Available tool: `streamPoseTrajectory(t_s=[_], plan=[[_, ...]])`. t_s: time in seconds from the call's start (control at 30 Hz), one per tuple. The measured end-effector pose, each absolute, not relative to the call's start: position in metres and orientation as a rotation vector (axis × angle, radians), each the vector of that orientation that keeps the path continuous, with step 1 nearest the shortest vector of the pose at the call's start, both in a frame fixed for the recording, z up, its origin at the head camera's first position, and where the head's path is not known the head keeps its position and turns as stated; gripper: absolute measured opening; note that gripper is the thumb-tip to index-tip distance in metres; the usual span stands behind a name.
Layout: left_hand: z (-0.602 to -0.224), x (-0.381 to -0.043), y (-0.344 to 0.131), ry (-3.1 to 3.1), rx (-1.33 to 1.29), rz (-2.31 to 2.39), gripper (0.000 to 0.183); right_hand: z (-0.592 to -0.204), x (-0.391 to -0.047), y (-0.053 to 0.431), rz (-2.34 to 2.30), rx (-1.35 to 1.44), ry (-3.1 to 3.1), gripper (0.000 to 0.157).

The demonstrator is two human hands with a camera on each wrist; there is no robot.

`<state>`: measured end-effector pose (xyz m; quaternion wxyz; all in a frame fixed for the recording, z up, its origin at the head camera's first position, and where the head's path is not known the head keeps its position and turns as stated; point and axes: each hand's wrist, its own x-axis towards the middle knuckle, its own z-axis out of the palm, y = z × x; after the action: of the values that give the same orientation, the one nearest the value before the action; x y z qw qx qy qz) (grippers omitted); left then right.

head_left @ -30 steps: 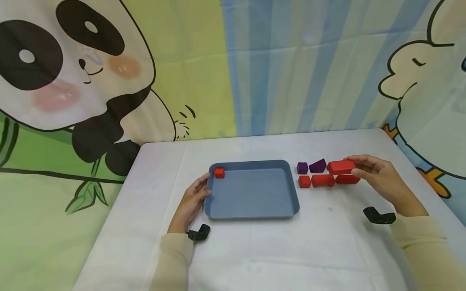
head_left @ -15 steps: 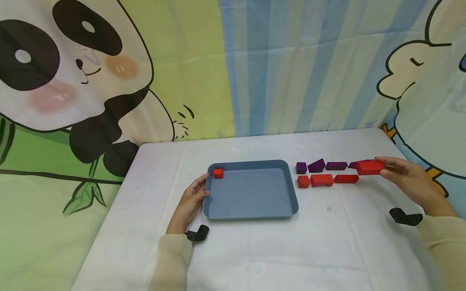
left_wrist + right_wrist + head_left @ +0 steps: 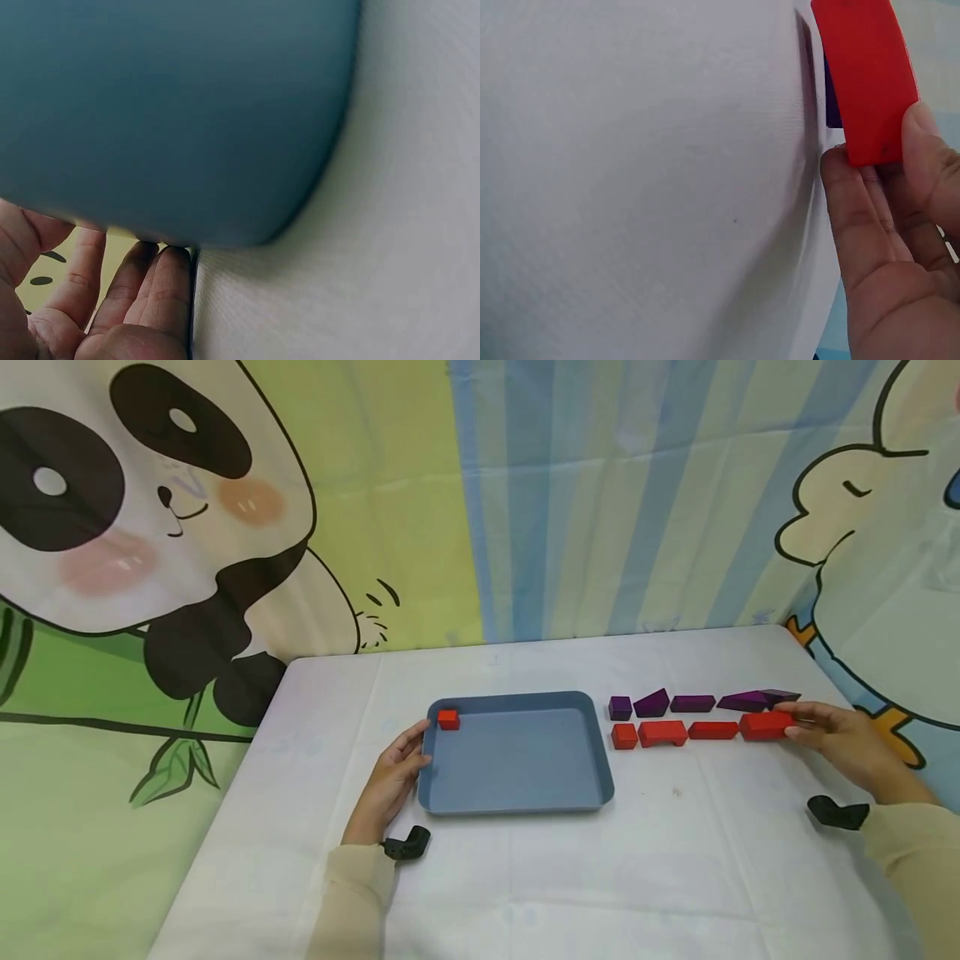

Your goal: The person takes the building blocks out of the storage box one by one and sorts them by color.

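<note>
My right hand (image 3: 862, 747) pinches the right end of a long red block (image 3: 765, 726) between thumb and fingers. That block sits at the right end of a row with a red cube (image 3: 624, 736), a notched red block (image 3: 663, 732) and a flat red block (image 3: 713, 730). In the right wrist view the held red block (image 3: 874, 82) hides most of a purple piece behind it. My left hand (image 3: 390, 785) touches the left edge of a blue-grey tray (image 3: 517, 806) with extended fingers (image 3: 161, 292); their tips are partly hidden. A small red block (image 3: 448, 720) lies in the tray's far left corner.
Behind the red row runs a row of purple pieces, among them a purple cube (image 3: 620, 707), a wedge-like purple block (image 3: 652, 703) and a flat purple block (image 3: 692, 703). A white cloth covers the table (image 3: 600, 885). Printed fabric (image 3: 585, 493) hangs along the back.
My right hand has carried the long red block rightward from above the rows, then lowered it toward me to the red row's right end. The left hand stays at the tray.
</note>
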<state>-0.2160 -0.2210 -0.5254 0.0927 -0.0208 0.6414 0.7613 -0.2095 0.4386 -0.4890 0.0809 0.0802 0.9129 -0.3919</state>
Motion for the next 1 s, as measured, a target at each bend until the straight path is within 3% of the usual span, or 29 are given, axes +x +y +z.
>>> streamPoseTrajectory(t_s=[0.37,0.63,1.0], plan=[[-0.525,-0.216,-0.220,1.902,-0.044,2.259,0.069,-0.490,-0.215,0.438,-1.126,0.223,2.730,0.061],[-0.526,-0.216,-0.220,1.881,-0.024,2.278,0.069,-0.489,-0.216,0.440,-1.128,0.188,2.731,0.061],[-0.525,-0.216,-0.220,1.884,-0.052,2.282,0.068,-0.446,-0.214,0.410,-1.215,0.186,2.791,0.069]])
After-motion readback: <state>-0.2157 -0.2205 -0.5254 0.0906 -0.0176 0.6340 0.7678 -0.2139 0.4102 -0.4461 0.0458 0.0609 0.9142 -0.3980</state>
